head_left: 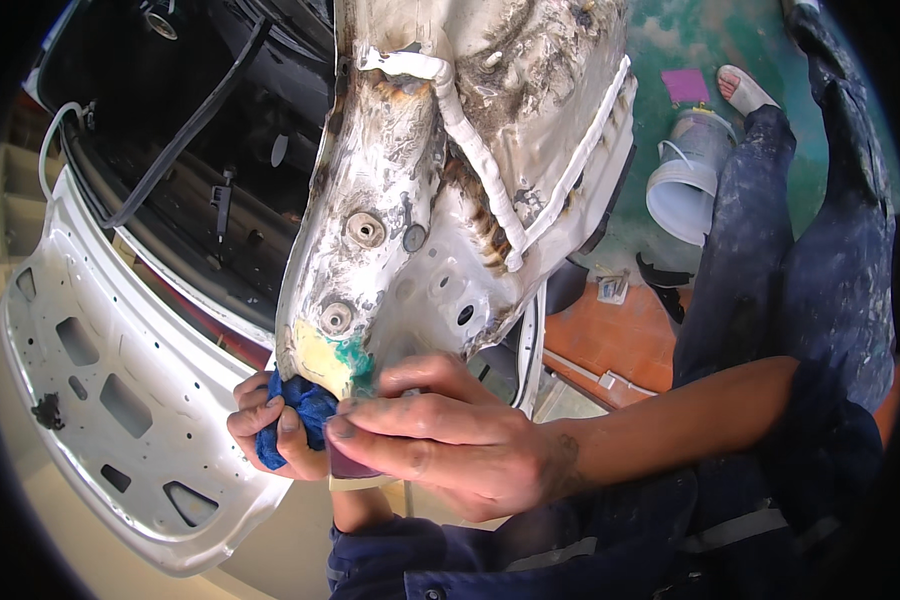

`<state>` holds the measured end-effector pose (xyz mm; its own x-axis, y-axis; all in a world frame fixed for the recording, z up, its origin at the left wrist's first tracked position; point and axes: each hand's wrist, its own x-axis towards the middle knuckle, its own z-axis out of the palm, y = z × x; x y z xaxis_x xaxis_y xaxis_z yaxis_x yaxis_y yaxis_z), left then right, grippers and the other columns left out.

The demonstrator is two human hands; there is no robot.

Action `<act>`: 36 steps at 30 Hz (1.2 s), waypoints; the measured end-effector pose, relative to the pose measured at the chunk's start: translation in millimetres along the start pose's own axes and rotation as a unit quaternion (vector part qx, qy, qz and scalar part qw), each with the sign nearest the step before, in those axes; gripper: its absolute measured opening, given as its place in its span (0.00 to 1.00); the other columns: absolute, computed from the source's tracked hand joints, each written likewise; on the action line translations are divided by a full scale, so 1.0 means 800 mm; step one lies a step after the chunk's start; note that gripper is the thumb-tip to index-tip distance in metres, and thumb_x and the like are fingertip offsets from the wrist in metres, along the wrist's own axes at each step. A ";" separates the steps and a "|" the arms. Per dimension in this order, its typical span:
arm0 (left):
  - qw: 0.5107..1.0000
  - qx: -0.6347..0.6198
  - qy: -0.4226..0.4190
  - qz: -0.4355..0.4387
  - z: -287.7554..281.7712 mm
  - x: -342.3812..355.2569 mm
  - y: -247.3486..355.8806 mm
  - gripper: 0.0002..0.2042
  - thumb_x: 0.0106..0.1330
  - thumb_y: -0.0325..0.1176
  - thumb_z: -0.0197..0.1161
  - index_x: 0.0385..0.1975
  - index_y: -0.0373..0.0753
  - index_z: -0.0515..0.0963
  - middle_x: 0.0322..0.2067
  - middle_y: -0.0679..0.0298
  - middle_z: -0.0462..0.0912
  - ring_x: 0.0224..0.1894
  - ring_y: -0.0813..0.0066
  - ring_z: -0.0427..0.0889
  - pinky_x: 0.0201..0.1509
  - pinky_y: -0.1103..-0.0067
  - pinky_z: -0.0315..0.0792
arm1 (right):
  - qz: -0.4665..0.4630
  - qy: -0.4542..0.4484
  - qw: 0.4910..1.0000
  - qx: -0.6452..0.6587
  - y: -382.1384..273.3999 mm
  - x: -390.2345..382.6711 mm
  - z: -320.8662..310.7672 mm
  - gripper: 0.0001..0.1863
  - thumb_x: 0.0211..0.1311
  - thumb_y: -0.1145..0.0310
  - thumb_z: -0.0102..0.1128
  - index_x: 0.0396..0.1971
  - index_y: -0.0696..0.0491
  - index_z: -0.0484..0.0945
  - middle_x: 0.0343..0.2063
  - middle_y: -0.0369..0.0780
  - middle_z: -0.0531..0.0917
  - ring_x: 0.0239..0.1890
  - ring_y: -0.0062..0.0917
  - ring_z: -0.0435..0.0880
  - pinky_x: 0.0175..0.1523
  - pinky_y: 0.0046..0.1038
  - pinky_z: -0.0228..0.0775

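Purple abrasive sheet (346,464) shows only as a small corner at the near side; the rest is hidden under the right hand (470,440), so its full outline is hard to make out. What lies beneath those fingers is also covered. The sheet sits under the right fingertips, which are close together and hold it. The left hand (253,420), just to the left, is curled around a bunched blue cloth (312,402); its palm is partly hidden by the cloth.

Just beyond the cloth, a cream patch (320,358) with a green smear (353,352) on its right marks the near end of a worn white body part (320,265), whose far end is cut off. To the left stands a white panel with cutouts (100,390). Far right on the floor are a white bucket (692,165), a purple square (684,85) and a dusty trouser leg (745,240).
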<state>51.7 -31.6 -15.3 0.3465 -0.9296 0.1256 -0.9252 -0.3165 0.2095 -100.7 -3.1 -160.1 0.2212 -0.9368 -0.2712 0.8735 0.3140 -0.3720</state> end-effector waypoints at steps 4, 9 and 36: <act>0.997 -0.065 -0.040 0.030 0.003 -0.001 -0.002 0.05 0.64 0.27 0.62 0.35 0.38 0.72 0.33 0.60 0.73 0.42 0.69 0.75 0.53 0.74 0.73 | -0.028 0.005 0.999 0.020 0.004 -0.006 0.002 0.26 0.56 0.83 0.69 0.57 0.69 0.81 0.54 0.47 0.81 0.50 0.42 0.77 0.58 0.38 0.72; 0.998 -0.018 0.011 -0.054 0.003 -0.002 0.011 0.08 0.57 0.30 0.60 0.32 0.39 0.69 0.30 0.62 0.69 0.44 0.68 0.71 0.54 0.70 0.70 | 0.013 -0.001 0.998 0.054 -0.006 0.029 0.002 0.21 0.59 0.83 0.71 0.54 0.63 0.86 0.51 0.46 0.87 0.50 0.39 0.82 0.59 0.36 0.76; 0.997 0.004 -0.083 0.001 -0.015 0.005 0.002 0.12 0.60 0.36 0.68 0.30 0.37 0.73 0.25 0.58 0.73 0.41 0.58 0.76 0.50 0.63 0.72 | 0.203 -0.220 0.949 -0.098 -0.069 0.099 -0.027 0.17 0.59 0.83 0.69 0.48 0.58 0.87 0.50 0.39 0.88 0.48 0.34 0.81 0.54 0.34 0.76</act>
<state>53.3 -33.5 -2.9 0.3146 -0.9485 -0.0367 -0.9272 -0.3154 0.2021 -141.2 -91.2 -180.3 0.7194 -0.6931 -0.0459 0.5900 0.6446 -0.4863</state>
